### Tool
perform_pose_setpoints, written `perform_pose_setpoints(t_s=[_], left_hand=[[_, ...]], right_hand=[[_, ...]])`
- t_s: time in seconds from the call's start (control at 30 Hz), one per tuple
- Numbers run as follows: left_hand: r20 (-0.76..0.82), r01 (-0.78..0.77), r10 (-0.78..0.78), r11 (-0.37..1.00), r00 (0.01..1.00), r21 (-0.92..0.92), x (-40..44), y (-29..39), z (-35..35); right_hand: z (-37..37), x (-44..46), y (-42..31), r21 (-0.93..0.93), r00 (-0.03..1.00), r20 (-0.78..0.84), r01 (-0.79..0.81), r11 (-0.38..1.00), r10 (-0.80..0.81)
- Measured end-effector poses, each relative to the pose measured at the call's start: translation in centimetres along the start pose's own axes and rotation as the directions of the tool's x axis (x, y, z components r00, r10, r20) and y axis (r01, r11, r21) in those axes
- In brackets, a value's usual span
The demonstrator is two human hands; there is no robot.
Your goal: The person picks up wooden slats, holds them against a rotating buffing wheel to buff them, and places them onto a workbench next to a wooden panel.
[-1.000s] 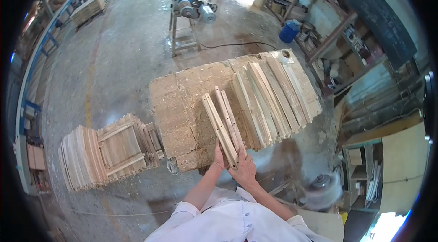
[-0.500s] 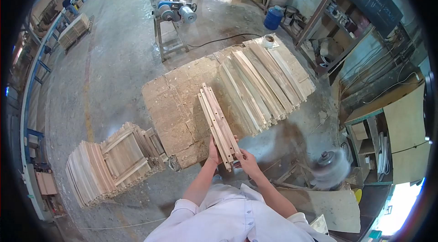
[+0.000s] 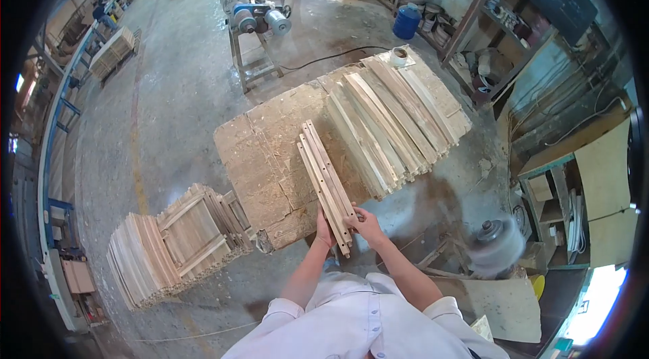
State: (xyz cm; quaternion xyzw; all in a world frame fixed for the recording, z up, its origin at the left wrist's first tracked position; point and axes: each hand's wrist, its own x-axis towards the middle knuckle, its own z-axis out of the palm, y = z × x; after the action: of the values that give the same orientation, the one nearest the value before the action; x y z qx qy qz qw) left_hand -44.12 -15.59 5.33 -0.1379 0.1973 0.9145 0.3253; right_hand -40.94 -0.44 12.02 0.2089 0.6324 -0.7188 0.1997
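A small bundle of wooden strips (image 3: 327, 180) with dark drilled holes lies lengthwise in front of me, its far end over the table and its near end pointing at my body. My left hand (image 3: 325, 229) is closed round the bundle's left side near the close end. On the opposite side, my right hand (image 3: 366, 226) grips the same strips, thumb and fingers against their edge. To the right of the bundle, a broad stack of similar strips (image 3: 392, 129) rests on the worn worktable (image 3: 253, 163).
A roll of tape (image 3: 399, 56) sits at the table's far corner. Another wood stack (image 3: 179, 244) stands at lower left. A blurred, apparently spinning wheel (image 3: 497, 247) is at my right. Beyond the table are a machine on a stand (image 3: 253, 17) and a blue drum (image 3: 406, 21).
The view has shifted slightly. My right hand has moved a little up along the strips, and their near ends look closer together. Both hands keep hold of the bundle.
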Motion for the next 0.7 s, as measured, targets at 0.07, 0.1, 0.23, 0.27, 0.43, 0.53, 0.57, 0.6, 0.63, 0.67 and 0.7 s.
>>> perform_pose_setpoints(t_s=[0.07, 0.1, 0.23, 0.27, 0.43, 0.53, 0.57, 0.6, 0.63, 0.67, 0.7], left_hand=[[0.029, 0.04, -0.038, 0.997, 0.999, -0.074, 0.2, 0.2, -0.8], [0.017, 0.04, -0.039, 0.994, 0.999, -0.101, 0.4, 0.5, -0.7], [-0.054, 0.033, -0.041, 0.99, 0.998, -0.137, 0.4, 1.6, 0.8], [-0.074, 0.028, -0.037, 0.992, 0.997, -0.126, 0.4, 1.8, 1.1], [-0.064, 0.081, -0.09, 0.988, 0.994, -0.135, 0.3, 2.7, 0.8], [-0.046, 0.144, -0.152, 0.979, 0.987, -0.144, 0.1, 3.4, 0.2], [-0.046, 0.151, -0.159, 0.977, 0.986, -0.15, 0.1, 3.4, 0.1], [-0.048, 0.155, -0.164, 0.976, 0.985, -0.156, 0.0, 3.5, 0.0], [-0.041, 0.155, -0.162, 0.978, 0.986, -0.139, 0.0, 3.6, -0.1], [-0.034, 0.155, -0.16, 0.98, 0.987, -0.122, 0.1, 3.6, -0.2], [-0.027, 0.154, -0.158, 0.982, 0.987, -0.106, 0.1, 3.4, -0.2]], right_hand=[[-0.1, 0.3, 0.3, -0.017, 1.0, 0.007, 0.005, 1.0, -0.005], [0.1, 0.0, 0.0, 0.0, 1.0, 0.0, -0.015, 1.0, 0.015], [0.3, -1.6, -0.5, 0.04, 0.998, -0.013, -0.062, 0.997, 0.062], [0.1, -1.7, -0.2, 0.042, 0.998, -0.012, -0.061, 0.997, 0.062], [-0.1, -2.6, 0.0, -0.01, 0.989, 0.03, -0.146, 0.989, 0.146], [-0.9, -2.1, 0.3, -0.038, 0.956, 0.085, -0.278, 0.96, 0.281], [-1.2, -1.9, 0.4, -0.056, 0.938, 0.104, -0.328, 0.943, 0.332], [-1.2, -1.7, 0.4, -0.026, 0.931, 0.121, -0.343, 0.939, 0.343], [-1.1, -1.7, 0.4, 0.004, 0.925, 0.14, -0.358, 0.934, 0.354], [-1.2, -1.6, 0.5, 0.032, 0.918, 0.159, -0.372, 0.928, 0.362], [-0.8, -1.6, -0.4, 0.068, 0.924, 0.174, -0.356, 0.932, 0.34]])
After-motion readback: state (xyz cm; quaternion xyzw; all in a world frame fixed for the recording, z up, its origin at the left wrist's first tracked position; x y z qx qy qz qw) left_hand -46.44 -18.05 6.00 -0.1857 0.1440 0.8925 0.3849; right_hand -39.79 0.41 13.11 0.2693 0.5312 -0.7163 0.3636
